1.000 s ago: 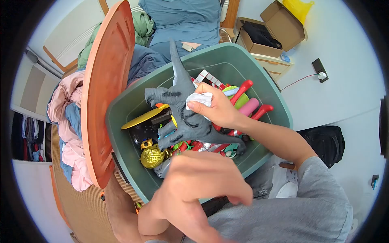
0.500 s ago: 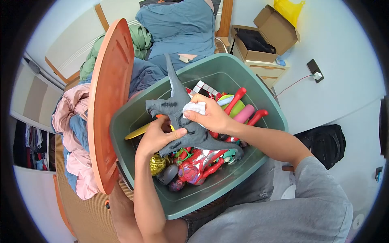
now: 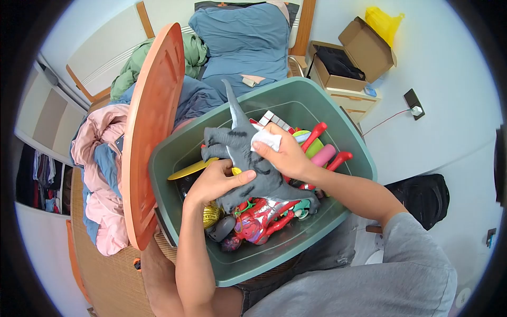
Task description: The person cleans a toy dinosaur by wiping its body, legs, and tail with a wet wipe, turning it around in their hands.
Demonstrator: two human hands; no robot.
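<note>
A grey toy dinosaur [image 3: 248, 158] with black markings lies across the top of a green plastic bin [image 3: 338, 108], its tail pointing to the far side. My left hand [image 3: 217, 184] grips the dinosaur's body, thumb on top and fingers partly hidden beneath. In my right hand [image 3: 290, 154] is a bunched white cloth [image 3: 268, 139], pressed against the dinosaur's side. Below it, toys fill the bin: a red and silver figure [image 3: 256, 219], a gold ridged object [image 3: 212, 214], a pink cylinder [image 3: 323, 155] and several red-ended pieces.
An orange lid [image 3: 153, 132] stands upright against the bin's left side. Behind are a bed with a blue pillow [image 3: 243, 31] and pink bedding [image 3: 103, 132]. An open cardboard box [image 3: 343, 82] sits on a nightstand at the back right; a black bag [image 3: 422, 193] is at the right.
The whole view has shifted slightly. The dinosaur has turned a little in my left hand, and the white cloth stays against it in my right hand.
</note>
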